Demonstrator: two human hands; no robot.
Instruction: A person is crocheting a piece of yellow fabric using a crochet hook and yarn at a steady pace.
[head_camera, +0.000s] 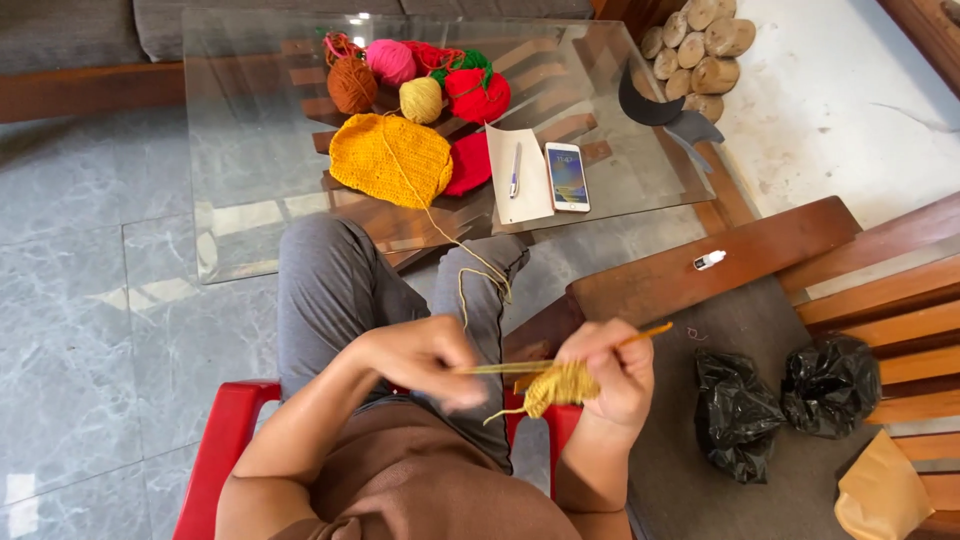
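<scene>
My right hand (615, 372) grips a small yellow crochet piece (560, 386) together with a thin crochet hook (642, 336) that sticks out up and to the right. My left hand (425, 357) is closed on the yellow yarn strand (500, 368), pulled taut toward the piece. The strand (470, 265) runs over my knee up to a flat round yellow crochet panel (392, 158) on the glass table (250, 130).
On the table lie several yarn balls (420, 80), a red crochet piece (468, 165), paper with a pen (515, 172), a phone (567, 176) and a black cap (648, 105). I sit on a red chair (222, 440). A wooden bench (700, 270) at right holds black bags (780, 400).
</scene>
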